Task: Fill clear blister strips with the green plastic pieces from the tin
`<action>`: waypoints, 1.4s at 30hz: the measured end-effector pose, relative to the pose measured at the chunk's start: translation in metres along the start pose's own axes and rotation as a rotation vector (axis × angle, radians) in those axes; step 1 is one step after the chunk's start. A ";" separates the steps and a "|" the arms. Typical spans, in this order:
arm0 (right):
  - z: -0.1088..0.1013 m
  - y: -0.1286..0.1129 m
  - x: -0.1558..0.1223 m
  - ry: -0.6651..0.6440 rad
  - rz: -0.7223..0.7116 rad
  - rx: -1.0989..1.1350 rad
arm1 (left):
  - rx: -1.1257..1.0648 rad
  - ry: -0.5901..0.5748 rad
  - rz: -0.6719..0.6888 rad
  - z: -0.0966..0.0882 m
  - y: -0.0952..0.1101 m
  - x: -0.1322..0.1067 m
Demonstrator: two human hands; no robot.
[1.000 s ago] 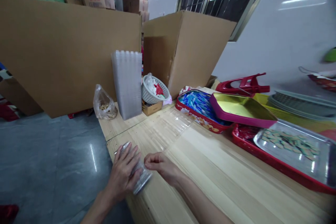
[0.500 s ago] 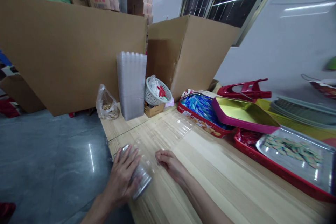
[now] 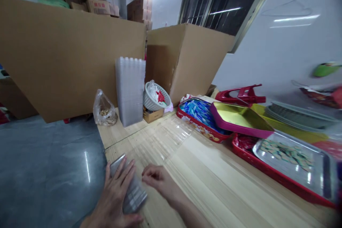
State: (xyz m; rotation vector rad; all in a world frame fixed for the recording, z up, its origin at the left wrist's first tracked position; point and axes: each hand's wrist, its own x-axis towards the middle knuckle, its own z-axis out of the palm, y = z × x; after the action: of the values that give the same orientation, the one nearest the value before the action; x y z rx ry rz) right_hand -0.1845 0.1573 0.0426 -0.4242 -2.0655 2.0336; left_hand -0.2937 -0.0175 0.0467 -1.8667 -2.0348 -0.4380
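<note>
A stack of flat, clear plastic pieces lies near the left edge of the wooden table. My left hand rests on it with spread fingers, palm down, pressing rather than wrapped round it; the thumb lies along its near side. Just to the right, my right hand is closed, thumb and fingertips pinched together a little above the wood. Whatever is between those fingertips is too small or blurred to make out. Thin clear film lies on the table further back.
At the back stand a tall stack of clear plastic trays, a bag of small brown pieces and a grey basket. On the right are a tin of blue packets, a magenta tin and a metal tray. Cardboard rises behind.
Both hands have shifted down and left in view, as the camera view moved too. The clear film that stuck out between the hands no longer shows there. My right hand stays pinched.
</note>
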 end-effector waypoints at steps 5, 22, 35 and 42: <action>0.022 -0.016 -0.014 -0.020 0.155 0.287 | 0.112 0.143 0.028 0.025 -0.010 -0.010; -0.049 0.005 -0.146 0.098 0.150 0.558 | -0.078 -0.026 0.158 0.019 0.133 0.019; -0.079 0.010 -0.184 0.224 0.086 0.278 | -0.119 -0.051 0.203 0.024 0.175 0.039; -0.107 0.020 -0.178 0.313 0.106 -0.011 | -0.106 -0.098 0.193 0.023 0.178 0.035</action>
State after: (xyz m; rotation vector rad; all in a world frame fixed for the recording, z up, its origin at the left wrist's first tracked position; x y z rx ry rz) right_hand 0.0208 0.1960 0.0338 -0.8130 -1.9007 1.8684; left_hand -0.1200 0.0399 0.0413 -2.1628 -1.9005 -0.4170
